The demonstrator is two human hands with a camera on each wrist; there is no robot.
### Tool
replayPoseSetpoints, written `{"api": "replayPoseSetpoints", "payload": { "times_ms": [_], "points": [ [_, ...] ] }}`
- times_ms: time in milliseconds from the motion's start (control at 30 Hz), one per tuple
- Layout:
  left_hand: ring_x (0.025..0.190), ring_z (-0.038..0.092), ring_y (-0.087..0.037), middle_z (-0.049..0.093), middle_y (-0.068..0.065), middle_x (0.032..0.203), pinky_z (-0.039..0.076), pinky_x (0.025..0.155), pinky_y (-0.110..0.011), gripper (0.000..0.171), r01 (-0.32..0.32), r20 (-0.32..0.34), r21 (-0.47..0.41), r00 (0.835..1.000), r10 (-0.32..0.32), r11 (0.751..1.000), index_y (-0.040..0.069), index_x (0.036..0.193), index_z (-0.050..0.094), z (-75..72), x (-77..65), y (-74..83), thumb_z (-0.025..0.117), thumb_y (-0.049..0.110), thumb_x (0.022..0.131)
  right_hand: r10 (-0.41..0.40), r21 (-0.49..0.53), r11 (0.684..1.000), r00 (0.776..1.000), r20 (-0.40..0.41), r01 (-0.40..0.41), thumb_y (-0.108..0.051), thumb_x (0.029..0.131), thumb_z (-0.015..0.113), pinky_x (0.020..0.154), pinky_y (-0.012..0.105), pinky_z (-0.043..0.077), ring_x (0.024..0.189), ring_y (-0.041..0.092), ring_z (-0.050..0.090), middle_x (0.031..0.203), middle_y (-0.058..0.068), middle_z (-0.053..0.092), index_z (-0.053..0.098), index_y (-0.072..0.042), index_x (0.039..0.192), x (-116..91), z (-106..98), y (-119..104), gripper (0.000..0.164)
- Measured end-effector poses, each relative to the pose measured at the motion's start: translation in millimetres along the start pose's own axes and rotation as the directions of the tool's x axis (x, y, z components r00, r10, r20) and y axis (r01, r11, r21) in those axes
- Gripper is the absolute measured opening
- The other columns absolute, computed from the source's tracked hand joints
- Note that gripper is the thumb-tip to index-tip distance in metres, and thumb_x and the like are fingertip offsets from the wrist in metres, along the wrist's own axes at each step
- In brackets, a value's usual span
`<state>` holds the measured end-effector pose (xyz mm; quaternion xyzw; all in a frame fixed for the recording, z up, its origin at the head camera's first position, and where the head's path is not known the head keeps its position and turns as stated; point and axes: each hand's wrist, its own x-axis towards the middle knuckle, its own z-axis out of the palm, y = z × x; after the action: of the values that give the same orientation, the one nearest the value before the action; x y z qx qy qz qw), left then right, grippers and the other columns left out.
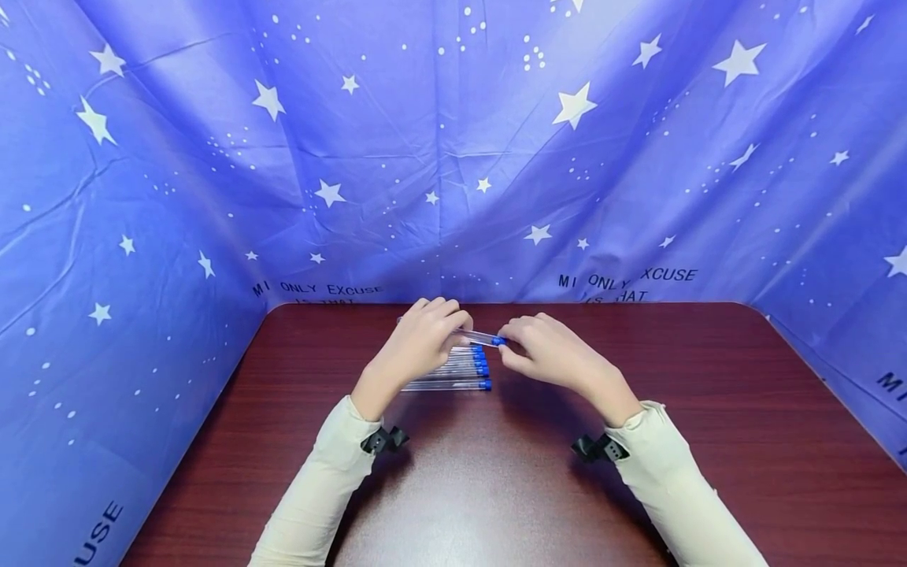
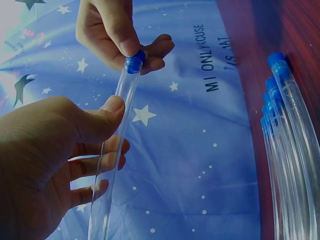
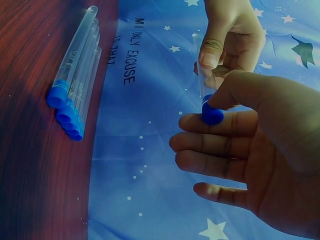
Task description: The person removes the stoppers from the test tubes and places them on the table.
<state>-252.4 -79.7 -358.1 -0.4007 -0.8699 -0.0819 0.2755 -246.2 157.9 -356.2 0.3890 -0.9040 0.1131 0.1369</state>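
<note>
Enters at the near side in a pale left sleeve (image 1: 319, 488) and a pale right sleeve (image 1: 683, 488), with a small black device (image 1: 385, 439) at each cuff. Grasps a clear tube (image 1: 480, 337) in the left grip (image 1: 416, 342), setting the thumb on one side and the fingers on the other. Pinches the blue cap (image 3: 212, 116) at the right end of the same tube in the right grip (image 1: 556, 354), using thumb and index finger. Holds the tube raised above the surface (image 1: 751, 441), between both hands. Cannot tell whether fully seated at the cap.

Shows, below the held tube, a row of similar tubes (image 2: 300, 145) lying side by side on the surface, with blue ends toward the right. Leaves a gap between the nearest of the row and the rest. Continues in dark reddish-brown, wood-grained finish to the far edge. Ends in a blue curtain (image 1: 397, 134) with white stars and, low down, black lettering (image 1: 354, 289).
</note>
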Motion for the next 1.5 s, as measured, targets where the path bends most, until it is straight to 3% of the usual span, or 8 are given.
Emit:
{"api": "replayPoseSetpoints", "payload": {
  "times_ms": [400,900,1067,1233,1500],
  "points": [
    [0.086,0.06,-0.02,0.064,0.001,0.089,0.046,0.077,-0.034,0.011,0.013,-0.008,-0.005,1.0,-0.013,1.0,0.014,0.093,0.066,0.9,-0.8,0.3,0.076,0.019,0.09,-0.017,-0.088,0.996,0.999,-0.038,0.014,-0.017,0.091,0.061,0.068,0.037,0.047,0.062,0.013,0.049,0.065,-0.004,0.05,0.062,-0.012,0.078,1.6,2.6,-2.0,0.014],
    [0.085,0.06,-0.021,0.064,0.0,0.089,0.047,0.073,-0.035,0.011,0.025,0.028,-0.013,0.999,-0.025,1.0,0.014,0.098,0.069,0.0,-2.0,0.9,0.074,0.02,0.091,-0.044,-0.169,0.985,0.995,-0.089,0.028,-0.018,0.093,0.062,0.08,0.042,0.049,0.074,0.02,0.06,0.073,0.001,0.059,0.068,-0.008,0.09,-0.7,4.1,-1.0,0.012],
    [0.083,0.057,-0.02,0.06,0.0,0.087,0.045,0.073,-0.034,0.009,0.014,0.025,-0.011,1.0,-0.014,1.0,0.014,0.098,0.074,-1.7,-1.8,0.5,0.074,0.02,0.092,-0.054,-0.14,0.989,0.996,-0.074,0.043,-0.017,0.093,0.062,0.077,0.04,0.049,0.07,0.017,0.056,0.071,-0.002,0.056,0.068,-0.009,0.088,-0.7,2.4,-0.8,0.011],
    [0.08,0.055,-0.017,0.059,0.002,0.083,0.042,0.071,-0.032,0.008,-0.032,-0.039,-0.006,0.999,0.032,0.999,0.016,0.096,0.078,-3.6,-0.8,-0.8,0.077,0.021,0.089,-0.057,-0.046,0.997,0.998,-0.041,0.055,-0.015,0.092,0.062,0.07,0.036,0.047,0.062,0.01,0.047,0.067,-0.003,0.053,0.066,-0.011,0.083,-0.6,-2.5,0.7,0.011],
    [0.08,0.056,-0.018,0.06,0.001,0.084,0.042,0.072,-0.031,0.008,-0.071,-0.071,0.026,0.995,0.073,0.997,0.017,0.093,0.079,-3.2,-0.3,-1.4,0.076,0.024,0.09,0.011,0.091,0.996,0.999,0.04,-0.015,-0.016,0.092,0.062,0.062,0.026,0.04,0.061,0.005,0.044,0.07,-0.009,0.053,0.067,-0.014,0.084,-1.5,-7.2,2.7,0.01]
  ]
}}
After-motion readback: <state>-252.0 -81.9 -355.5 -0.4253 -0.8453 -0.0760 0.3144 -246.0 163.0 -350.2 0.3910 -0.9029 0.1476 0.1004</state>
